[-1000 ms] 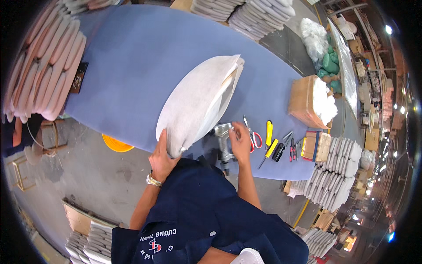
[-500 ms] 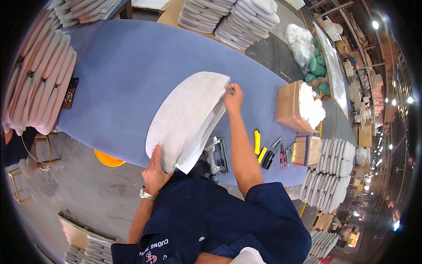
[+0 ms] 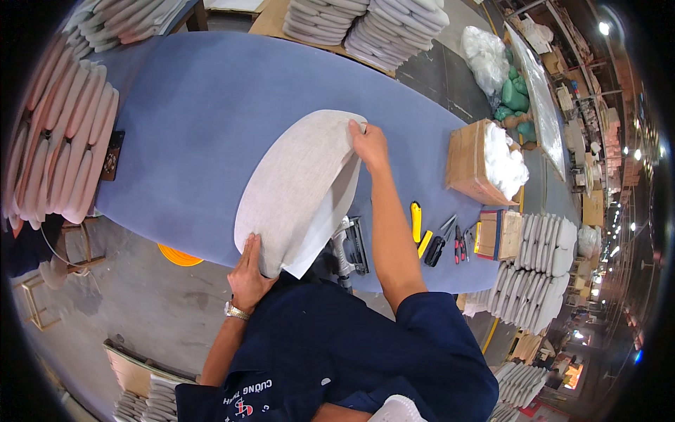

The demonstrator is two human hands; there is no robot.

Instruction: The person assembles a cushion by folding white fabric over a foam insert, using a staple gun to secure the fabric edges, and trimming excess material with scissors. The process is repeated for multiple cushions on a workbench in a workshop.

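A curved, light grey fabric-covered seat cushion [image 3: 292, 183] lies tilted over the near part of the blue table [image 3: 190, 119]. At its far right corner my right hand [image 3: 370, 148] grips the edge, thumb on the top face; the fingers beneath are partly hidden. My left hand [image 3: 249, 276] holds the near left end, fingers pressed together along the fabric. Under the right edge a white flap [image 3: 316, 239] shows in the gap. Close by the cushion's near right side lies a grey metal staple gun [image 3: 351, 246], partly covered.
Right of my right forearm lie a yellow cutter [image 3: 416, 221], black-handled and red-handled tools [image 3: 460, 245] and a small wooden box [image 3: 500, 234]. A cardboard box [image 3: 467, 162] with white stuffing stands beyond. Cushion stacks stand left [image 3: 70, 141], at the back [image 3: 394, 32] and right [image 3: 541, 260].
My right hand has shifted from pinching the corner's outer edge to a grip with the thumb over the top. The cushion's right side looks slightly more turned up. My left hand stays put.
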